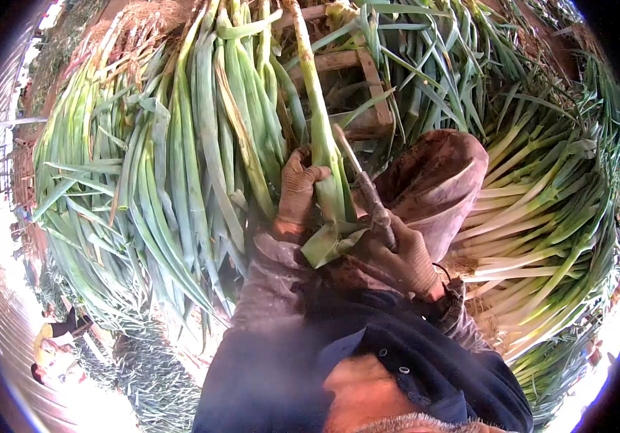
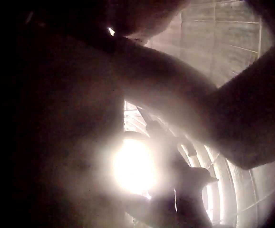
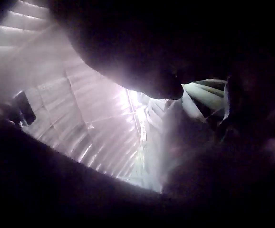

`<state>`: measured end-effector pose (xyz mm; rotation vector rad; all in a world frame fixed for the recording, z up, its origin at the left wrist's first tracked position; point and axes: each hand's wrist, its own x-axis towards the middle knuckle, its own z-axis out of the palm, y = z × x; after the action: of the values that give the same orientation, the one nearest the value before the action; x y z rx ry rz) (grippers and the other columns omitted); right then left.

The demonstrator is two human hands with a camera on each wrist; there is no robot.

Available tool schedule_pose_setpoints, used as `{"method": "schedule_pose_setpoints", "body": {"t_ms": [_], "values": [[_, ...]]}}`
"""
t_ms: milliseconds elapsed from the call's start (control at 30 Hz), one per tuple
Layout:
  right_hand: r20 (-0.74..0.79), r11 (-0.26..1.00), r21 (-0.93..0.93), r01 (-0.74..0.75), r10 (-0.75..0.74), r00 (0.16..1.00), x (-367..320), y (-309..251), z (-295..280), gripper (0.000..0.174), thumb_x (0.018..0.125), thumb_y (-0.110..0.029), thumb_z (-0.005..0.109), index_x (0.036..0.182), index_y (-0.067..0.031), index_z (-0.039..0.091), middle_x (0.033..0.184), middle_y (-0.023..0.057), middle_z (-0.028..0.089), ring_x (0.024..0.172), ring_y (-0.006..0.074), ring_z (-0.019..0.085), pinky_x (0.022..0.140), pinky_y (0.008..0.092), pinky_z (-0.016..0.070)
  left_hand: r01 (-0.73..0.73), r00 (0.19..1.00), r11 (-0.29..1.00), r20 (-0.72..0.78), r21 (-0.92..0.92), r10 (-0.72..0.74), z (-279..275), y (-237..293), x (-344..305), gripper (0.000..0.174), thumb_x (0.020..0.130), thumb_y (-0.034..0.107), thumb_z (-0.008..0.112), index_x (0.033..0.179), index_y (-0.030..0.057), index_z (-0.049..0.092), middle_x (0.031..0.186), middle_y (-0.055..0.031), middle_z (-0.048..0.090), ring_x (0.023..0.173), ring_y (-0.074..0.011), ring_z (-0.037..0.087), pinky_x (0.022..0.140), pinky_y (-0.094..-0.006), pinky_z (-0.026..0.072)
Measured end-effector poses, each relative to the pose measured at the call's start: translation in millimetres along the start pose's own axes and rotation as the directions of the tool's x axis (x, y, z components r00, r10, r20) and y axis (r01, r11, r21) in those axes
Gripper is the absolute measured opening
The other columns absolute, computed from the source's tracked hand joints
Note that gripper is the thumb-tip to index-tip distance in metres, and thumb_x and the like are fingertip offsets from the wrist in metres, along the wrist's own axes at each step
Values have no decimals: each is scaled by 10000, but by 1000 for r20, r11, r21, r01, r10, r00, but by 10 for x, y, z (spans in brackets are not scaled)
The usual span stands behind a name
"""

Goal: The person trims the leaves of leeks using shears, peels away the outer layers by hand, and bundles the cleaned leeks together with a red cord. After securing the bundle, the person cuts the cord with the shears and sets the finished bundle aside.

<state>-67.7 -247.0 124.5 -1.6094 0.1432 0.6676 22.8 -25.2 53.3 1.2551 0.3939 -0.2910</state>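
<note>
In the head view my gloved left hand (image 1: 301,186) grips a large leek (image 1: 319,126) partway along its green leaves. Its stalk runs up toward the top of the view, while a folded leaf end (image 1: 328,244) hangs over my lap. My gloved right hand (image 1: 402,256) has its fingers curled round the handle of a slim knife-like tool (image 1: 369,191). The narrow blade points up and left, close beside the leek's leaves. Both wrist views are mostly dark or glaring and hide what the hands hold.
A thick pile of untrimmed leeks (image 1: 180,159) lies to the left. On the right, pale-stemmed leeks (image 1: 519,209) are stacked past my bent knee (image 1: 436,187). A wooden frame (image 1: 375,90) stands ahead among more leaves. Another person (image 1: 57,350) appears at the far lower left.
</note>
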Motion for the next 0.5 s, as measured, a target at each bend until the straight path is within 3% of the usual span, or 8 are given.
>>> {"method": "schedule_pose_setpoints", "body": {"t_ms": [67, 167, 300, 333, 433, 500], "values": [[-9, 997, -67, 50, -51, 999, 12, 56, 60, 485, 901, -47, 597, 1376, -3, 508, 1017, 123, 682, 938, 125, 594, 864, 313, 511, -27, 1000, 1000, -9, -6, 27, -34, -37, 11, 486, 772, 48, 639, 1242, -41, 557, 1087, -92, 642, 917, -164, 617, 848, -284, 514], [-32, 998, -64, -11, 9, 999, 69, 30, 34, 506, 889, -50, 604, 1383, 4, 505, 1011, 147, 675, 931, 130, 591, 870, 323, 510, 3, 1000, 1000, -4, -13, -3, -72, 1, 22, 473, 786, 31, 603, 1252, -36, 563, 1087, -90, 650, 907, -161, 619, 850, -278, 516], [-35, 984, -134, 117, -122, 992, 268, 157, 50, 484, 886, -54, 604, 1356, 16, 514, 968, 153, 651, 892, 136, 571, 850, 318, 507, 31, 999, 997, 36, -77, -28, -127, -2, -11, 464, 813, 13, 552, 1274, -27, 581, 1070, -81, 669, 888, -152, 632, 827, -270, 530], [-27, 977, -210, 42, -49, 998, 323, 163, 60, 473, 886, -59, 612, 1344, 19, 520, 959, 159, 652, 889, 139, 574, 846, 319, 508, 47, 998, 994, 41, -97, -44, -148, -13, -2, 464, 830, -5, 521, 1288, -24, 590, 1066, -77, 678, 863, -137, 641, 796, -261, 542], [-38, 982, -126, 140, -146, 989, 433, 215, 120, 456, 885, -62, 618, 1326, 15, 535, 969, 171, 666, 889, 152, 598, 843, 326, 515, 43, 993, 992, 111, -119, -30, -266, -79, 77, 457, 836, -15, 511, 1286, -21, 590, 1054, -78, 686, 830, -128, 646, 754, -248, 548], [-67, 988, -85, 127, -133, 989, 553, 397, 171, 443, 881, -65, 622, 1311, 15, 549, 970, 177, 675, 888, 164, 617, 846, 334, 519, 66, 993, 984, 111, -165, -47, -368, -259, 189, 417, 849, -12, 512, 1256, -22, 600, 1012, -72, 680, 801, -122, 640, 726, -243, 540]]}}
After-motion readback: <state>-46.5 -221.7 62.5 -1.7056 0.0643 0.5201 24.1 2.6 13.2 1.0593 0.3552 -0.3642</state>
